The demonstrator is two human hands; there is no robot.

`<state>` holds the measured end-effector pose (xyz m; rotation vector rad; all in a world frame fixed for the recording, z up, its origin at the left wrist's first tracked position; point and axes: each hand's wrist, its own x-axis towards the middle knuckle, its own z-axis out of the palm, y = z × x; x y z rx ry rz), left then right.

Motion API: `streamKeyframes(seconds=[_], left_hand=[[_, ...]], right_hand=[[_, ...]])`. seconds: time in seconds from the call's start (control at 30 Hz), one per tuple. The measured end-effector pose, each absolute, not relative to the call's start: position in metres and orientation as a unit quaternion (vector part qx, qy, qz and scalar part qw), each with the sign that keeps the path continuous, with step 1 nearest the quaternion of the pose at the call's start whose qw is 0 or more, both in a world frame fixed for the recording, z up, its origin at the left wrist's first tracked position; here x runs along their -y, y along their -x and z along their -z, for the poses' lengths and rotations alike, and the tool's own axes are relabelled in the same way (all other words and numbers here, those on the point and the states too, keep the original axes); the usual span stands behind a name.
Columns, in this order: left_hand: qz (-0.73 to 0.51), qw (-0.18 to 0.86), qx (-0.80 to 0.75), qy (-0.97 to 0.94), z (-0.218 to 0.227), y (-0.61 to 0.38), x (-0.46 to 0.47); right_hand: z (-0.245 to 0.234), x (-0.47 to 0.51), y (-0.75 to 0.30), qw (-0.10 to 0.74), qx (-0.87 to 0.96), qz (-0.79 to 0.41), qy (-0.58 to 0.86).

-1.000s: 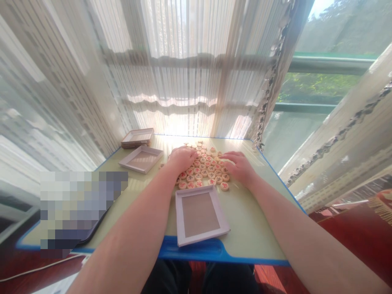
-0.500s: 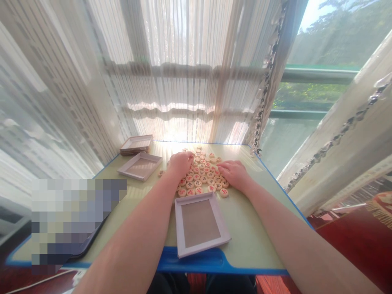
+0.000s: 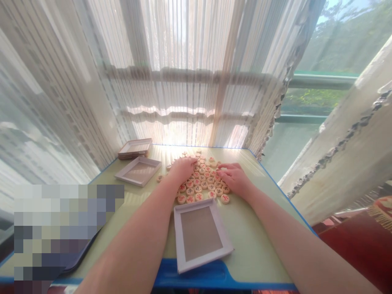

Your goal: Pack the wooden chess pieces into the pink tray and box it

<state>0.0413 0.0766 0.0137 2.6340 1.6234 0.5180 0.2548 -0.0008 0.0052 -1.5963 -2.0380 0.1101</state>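
Several round wooden chess pieces with red and dark characters lie spread flat on a pale green table. My left hand rests palm down on the left side of the spread, fingers flat and reaching toward the far pieces. My right hand lies on the right side of the spread, fingers stretched out over the pieces. Neither hand lifts a piece. An open white-rimmed shallow box sits just in front of the pieces, near the table's front edge.
A second shallow box lies at the left, and a stack of similar trays stands behind it. A blurred-out dark object lies at the front left. Sheer curtains close off the back and sides; the table has a blue rim.
Both hands shifted slightly over the pieces, the left reaching a bit farther toward the far pieces. The camera tilted, so the table sits lower in view.
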Motion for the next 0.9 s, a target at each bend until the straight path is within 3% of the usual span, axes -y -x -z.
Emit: streamKeyframes(seconds=[0.27, 0.47, 0.67, 0.9], left_hand=[[-0.151, -0.064, -0.525, -0.835, -0.019, -0.038, -0.070], [-0.149, -0.062, -0.538, -0.828, -0.020, -0.035, -0.070], [-0.159, -0.053, -0.549, -0.819, -0.015, -0.034, -0.075], [-0.146, -0.051, -0.567, -0.809, -0.014, -0.037, -0.080]], right_hand=[[-0.007, 0.005, -0.256, 0.294, 0.775, -0.064, 0.555], [-0.002, -0.004, -0.264, 0.357, 0.687, -0.026, 0.632], [0.002, -0.009, -0.268, 0.292, 0.700, -0.046, 0.650], [0.003, -0.008, -0.267, 0.319, 0.711, -0.047, 0.626]])
